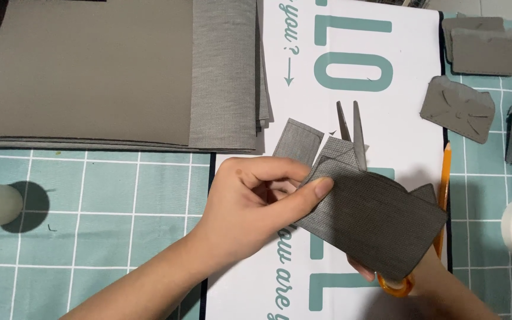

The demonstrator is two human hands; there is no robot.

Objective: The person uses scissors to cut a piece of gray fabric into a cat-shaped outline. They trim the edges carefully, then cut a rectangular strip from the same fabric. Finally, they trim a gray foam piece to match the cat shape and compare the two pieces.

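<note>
the left hand (pixel 250 201) pinches the near edge of a dark grey fabric piece (pixel 374 222), thumb on top, its grip clamped on the cloth above a white printed sheet (pixel 410 71) on the surface. the right hand (pixel 422 278) is mostly hidden under that piece, its grip closed on orange-handled scissors (pixel 357 133) whose blades point away, slightly apart, at the cloth's far edge. a small grey offcut (pixel 296 142) lies just beside the blades. a pencil (pixel 444 178) lies to the right, stacked grey sheets (pixel 120 71) far left.
</note>
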